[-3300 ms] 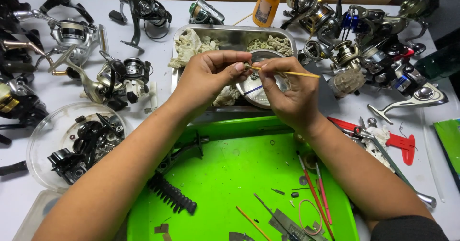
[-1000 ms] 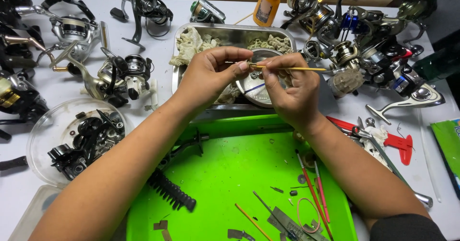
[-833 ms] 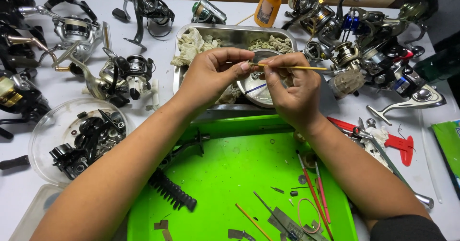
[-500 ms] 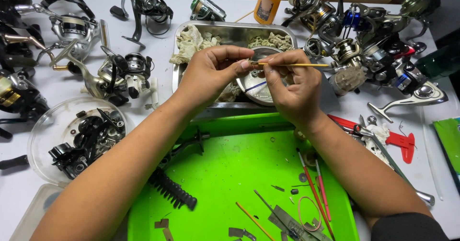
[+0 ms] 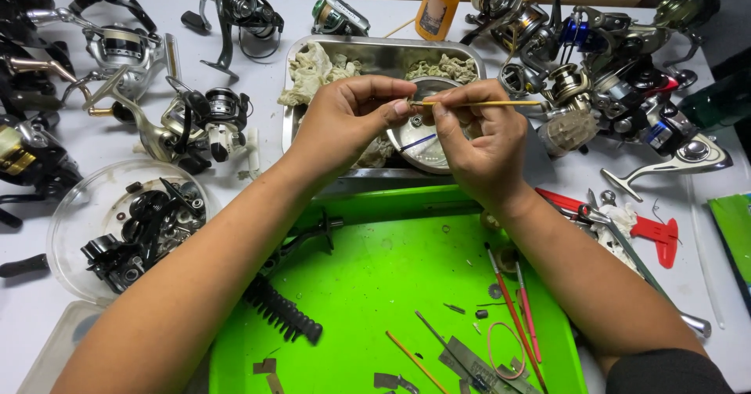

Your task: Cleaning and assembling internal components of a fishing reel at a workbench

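Above metal tray (image 5: pixel 469 57), both hands' grip on thin stick (image 5: pixel 501 103) unchanged.

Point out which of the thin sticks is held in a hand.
The yellow stick, pinched level in the right hand over the metal tray; the others lie on the green tray.

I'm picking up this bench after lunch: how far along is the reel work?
Done: black reel parts lie stripped in the clear dish. In hand: the left hand pinches a small part while the right hand works it with a thin yellow stick over the steel tray. Left: many reels wait whole.
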